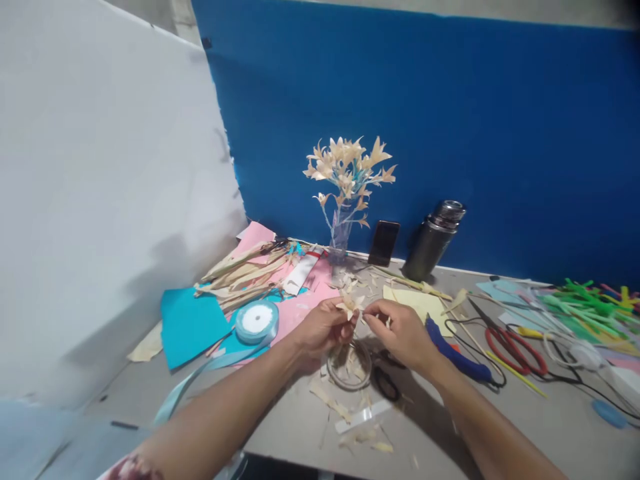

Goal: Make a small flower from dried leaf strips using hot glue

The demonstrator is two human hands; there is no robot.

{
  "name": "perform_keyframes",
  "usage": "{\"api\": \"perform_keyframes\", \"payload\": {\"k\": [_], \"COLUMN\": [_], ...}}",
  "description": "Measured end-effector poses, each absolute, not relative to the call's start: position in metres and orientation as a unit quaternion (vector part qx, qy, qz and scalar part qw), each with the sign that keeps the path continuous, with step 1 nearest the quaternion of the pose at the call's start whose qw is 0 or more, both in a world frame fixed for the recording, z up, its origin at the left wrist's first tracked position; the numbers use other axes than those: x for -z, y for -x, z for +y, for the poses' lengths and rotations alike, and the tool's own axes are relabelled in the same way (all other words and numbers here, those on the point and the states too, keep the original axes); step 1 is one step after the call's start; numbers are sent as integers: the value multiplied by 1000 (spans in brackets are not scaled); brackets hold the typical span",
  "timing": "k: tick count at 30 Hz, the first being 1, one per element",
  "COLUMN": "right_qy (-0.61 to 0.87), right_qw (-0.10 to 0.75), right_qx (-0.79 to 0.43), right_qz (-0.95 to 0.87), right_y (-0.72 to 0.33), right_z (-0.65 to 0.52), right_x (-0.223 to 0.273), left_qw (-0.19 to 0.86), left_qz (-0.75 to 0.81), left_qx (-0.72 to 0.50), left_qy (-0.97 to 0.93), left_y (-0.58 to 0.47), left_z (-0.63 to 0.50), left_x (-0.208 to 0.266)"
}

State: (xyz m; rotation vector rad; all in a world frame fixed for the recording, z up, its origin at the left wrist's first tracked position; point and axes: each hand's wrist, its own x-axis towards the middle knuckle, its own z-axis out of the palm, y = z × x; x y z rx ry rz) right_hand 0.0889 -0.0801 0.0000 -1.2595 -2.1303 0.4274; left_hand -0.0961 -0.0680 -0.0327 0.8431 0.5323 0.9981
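Holding a small pale flower (pixel 351 307) between thumb and fingers, the left hand (pixel 325 327) is closed at its tips, with the petals standing out above the grip. The flower is over the middle of the table (pixel 280 427), raised above a round, ring-like container (pixel 350 387) that has pale scraps within it. The right hand (pixel 400 327) is the freer of the two: its thumb and forefinger are brought nearly together just beside the petals, on the flower's right side. From those fingertips, the flower lies directly to the left and at about the same height, so the gap between the two hands is very narrow. The left hand is nearer, being in contact with it. The petals fan outward, some towards the right fingertips; the long axis is hard to fix, though it seems to run down into the left hand.

Whatever stem or base the flower has is mostly hidden by the left fingers. I cannot tell whether the right hand pinches a petal, some thin piece or nothing, nor whether it touches the flower at all. The black-handled scissors (pixel 393 396) below are partly covered by the right hand, and both forearms run out of the frame.
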Motion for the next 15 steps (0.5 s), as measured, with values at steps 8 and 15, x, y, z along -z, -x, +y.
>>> {"api": "perform_keyframes", "payload": {"k": [8,15], "right_qy": [475,481], "right_qw": [354,356], "right_qx": [-209,-219], "right_qz": [-778,-770], "right_y": [-91,-91], "right_z": [-86,-86], "right_x": [20,16], "left_qw": [781,766], "left_qz": [233,261], "left_qx": [-457,-461], "left_qy": [-355,-365], "left_y": [92,86], "left_z": [-66,-67], "left_x": [41,46]}}
